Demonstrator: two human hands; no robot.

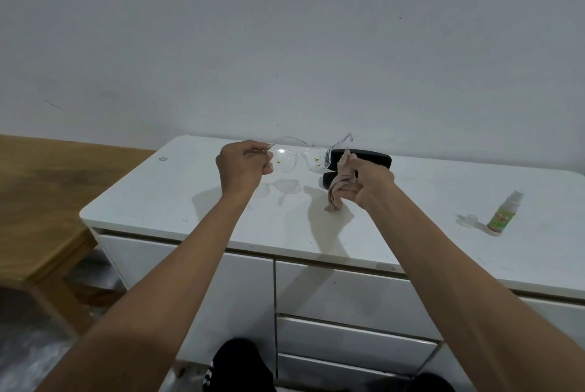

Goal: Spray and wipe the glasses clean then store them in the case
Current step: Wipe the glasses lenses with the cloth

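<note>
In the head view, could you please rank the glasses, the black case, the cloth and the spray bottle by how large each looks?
1. Glasses, widest.
2. Black case, partly hidden behind the cloth, so unsure against the glasses.
3. Cloth and spray bottle look alike; the cloth is bunched in the right hand.

A plain room in a home: a white cabinet [348, 233] with drawers [354, 341] stands against a bare, scuffed white wall [285, 43], beside a wooden table [41, 189]. On the cabinet's marked top lie a black glasses case [373, 158] and a small spray bottle [504, 213], everyday household items.
</note>
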